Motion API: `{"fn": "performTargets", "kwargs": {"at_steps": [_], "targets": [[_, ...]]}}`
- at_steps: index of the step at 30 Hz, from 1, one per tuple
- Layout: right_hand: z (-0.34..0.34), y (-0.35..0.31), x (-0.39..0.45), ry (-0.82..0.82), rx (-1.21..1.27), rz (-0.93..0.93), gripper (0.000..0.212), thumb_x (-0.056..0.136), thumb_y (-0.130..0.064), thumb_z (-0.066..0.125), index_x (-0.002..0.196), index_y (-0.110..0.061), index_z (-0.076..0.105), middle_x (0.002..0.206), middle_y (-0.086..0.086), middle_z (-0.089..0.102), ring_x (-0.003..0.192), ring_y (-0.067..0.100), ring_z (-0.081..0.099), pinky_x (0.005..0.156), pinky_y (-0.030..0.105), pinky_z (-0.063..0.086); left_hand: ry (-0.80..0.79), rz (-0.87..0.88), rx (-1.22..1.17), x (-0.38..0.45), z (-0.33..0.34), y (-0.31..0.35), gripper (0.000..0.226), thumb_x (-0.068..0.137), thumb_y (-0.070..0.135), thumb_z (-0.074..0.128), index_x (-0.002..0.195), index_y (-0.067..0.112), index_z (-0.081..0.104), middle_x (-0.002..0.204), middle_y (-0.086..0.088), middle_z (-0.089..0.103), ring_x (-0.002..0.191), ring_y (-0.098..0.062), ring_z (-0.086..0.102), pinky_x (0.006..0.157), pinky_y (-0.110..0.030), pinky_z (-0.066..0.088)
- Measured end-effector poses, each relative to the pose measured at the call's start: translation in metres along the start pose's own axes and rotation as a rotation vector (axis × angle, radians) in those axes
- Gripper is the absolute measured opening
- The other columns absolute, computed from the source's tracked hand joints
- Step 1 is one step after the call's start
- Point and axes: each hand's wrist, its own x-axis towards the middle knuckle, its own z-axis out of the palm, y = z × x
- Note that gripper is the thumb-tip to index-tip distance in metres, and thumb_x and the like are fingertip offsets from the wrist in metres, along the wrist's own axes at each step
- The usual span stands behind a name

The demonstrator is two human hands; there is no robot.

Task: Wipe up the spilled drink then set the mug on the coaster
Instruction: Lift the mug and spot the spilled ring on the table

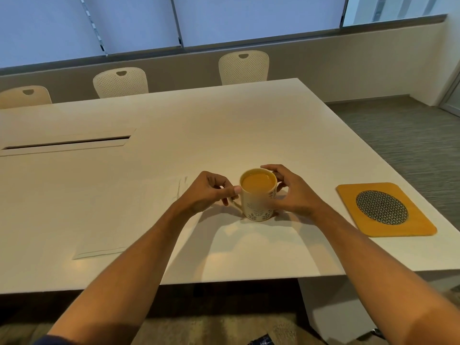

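Head view puts the mug upright on the counter right in front of you, nearly full of a tan drink, with both your hands at it. Your left hand is curled at the handle side, thumb against the mug's wall near the rim; your right hand is cupped half-open round the far and right side, fingers arched over the rim, though whether they press on it I cannot tell. The coaster, an orange mat with a dark mesh disc, lies flat to the right of the mug, well apart from it, close to the counter's right edge and just beyond your right hand. So the carry runs sideways to the right, on your right hand's side. No spill is plain to see; a pale cloth or paper sheet lies flat to the left.
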Motion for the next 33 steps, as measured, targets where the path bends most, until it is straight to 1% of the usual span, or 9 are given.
{"fn": "performTargets", "kwargs": {"at_steps": [3, 6, 10, 12, 16, 22, 24, 28, 33], "targets": [[0.007, 0.001, 0.002, -0.014, 0.044, 0.019, 0.085, 0.05, -0.059, 0.096, 0.122, -0.046, 0.054, 0.117, -0.023, 0.065, 0.106, 0.004, 0.063, 0.081, 0.034, 0.062, -0.017, -0.023, -0.053, 0.0, -0.001, -0.001, 0.036, 0.079, 0.043, 0.08, 0.086, 0.008, 0.081, 0.083, -0.012, 0.078, 0.071, -0.024, 0.07, 0.067, -0.031, 0.056], [0.013, 0.002, 0.004, 0.002, 0.065, 0.012, 0.084, 0.049, -0.054, 0.099, 0.12, -0.044, 0.056, 0.116, -0.022, 0.067, 0.109, 0.0, 0.064, 0.077, 0.026, 0.06, -0.056, -0.059, -0.087, 0.0, -0.002, -0.002, 0.039, 0.078, 0.041, 0.08, 0.089, 0.004, 0.08, 0.087, -0.016, 0.077, 0.076, -0.027, 0.07, 0.071, -0.033, 0.056], [0.015, 0.001, 0.004, 0.027, 0.061, 0.011, 0.083, 0.048, -0.055, 0.098, 0.118, -0.044, 0.056, 0.116, -0.023, 0.067, 0.109, -0.002, 0.063, 0.074, 0.018, 0.058, -0.087, -0.101, -0.122, 0.001, -0.004, -0.005, 0.033, 0.076, 0.039, 0.081, 0.087, 0.008, 0.081, 0.088, -0.02, 0.076, 0.079, -0.028, 0.071, 0.078, -0.041, 0.055], [0.015, 0.001, 0.005, 0.038, 0.043, 0.017, 0.085, 0.047, -0.056, 0.097, 0.12, -0.041, 0.056, 0.115, -0.024, 0.067, 0.108, -0.001, 0.063, 0.077, 0.021, 0.059, -0.095, -0.114, -0.138, 0.003, -0.004, -0.007, 0.032, 0.076, 0.038, 0.081, 0.086, 0.008, 0.081, 0.088, -0.02, 0.076, 0.08, -0.028, 0.071, 0.079, -0.04, 0.055], [0.014, -0.002, 0.006, 0.05, 0.001, 0.023, 0.089, 0.046, -0.055, 0.097, 0.123, -0.034, 0.057, 0.113, -0.023, 0.067, 0.106, 0.0, 0.064, 0.086, 0.032, 0.06, -0.121, -0.108, -0.149, 0.006, -0.006, -0.008, 0.033, 0.077, 0.037, 0.082, 0.087, 0.005, 0.08, 0.088, -0.019, 0.077, 0.08, -0.027, 0.071, 0.074, -0.03, 0.057], [0.013, -0.003, 0.008, 0.056, -0.014, -0.001, 0.086, 0.048, -0.049, 0.099, 0.122, -0.032, 0.058, 0.113, -0.022, 0.068, 0.106, 0.001, 0.065, 0.086, 0.034, 0.061, -0.158, -0.101, -0.144, 0.009, -0.009, -0.008, 0.026, 0.08, 0.035, 0.082, 0.085, 0.009, 0.081, 0.084, -0.016, 0.077, 0.079, -0.025, 0.072, 0.079, -0.034, 0.059], [0.014, -0.003, 0.009, 0.059, -0.022, -0.009, 0.085, 0.049, -0.05, 0.098, 0.122, -0.034, 0.058, 0.113, -0.024, 0.067, 0.106, -0.001, 0.064, 0.084, 0.031, 0.061, -0.159, -0.104, -0.143, 0.01, -0.01, -0.008, 0.026, 0.079, 0.035, 0.082, 0.083, 0.009, 0.081, 0.083, -0.016, 0.077, 0.078, -0.025, 0.072, 0.079, -0.034, 0.059], [0.013, -0.007, 0.016, 0.064, -0.026, -0.033, 0.081, 0.048, -0.055, 0.098, 0.117, -0.039, 0.058, 0.111, -0.028, 0.066, 0.106, -0.006, 0.063, 0.073, 0.015, 0.057, -0.152, -0.089, -0.149, 0.014, -0.015, -0.006, 0.032, 0.078, 0.036, 0.084, 0.086, 0.005, 0.08, 0.085, -0.019, 0.076, 0.078, -0.029, 0.071, 0.079, -0.036, 0.058], [0.009, -0.019, 0.034, 0.091, -0.084, -0.095, 0.086, 0.043, -0.07, 0.091, 0.115, -0.038, 0.059, 0.107, -0.032, 0.065, 0.102, -0.007, 0.063, 0.072, 0.008, 0.052, -0.146, -0.068, -0.155, 0.023, -0.029, -0.001, 0.032, 0.079, 0.034, 0.083, 0.087, 0.004, 0.079, 0.087, -0.021, 0.076, 0.08, -0.035, 0.071, 0.078, -0.038, 0.059]]}}
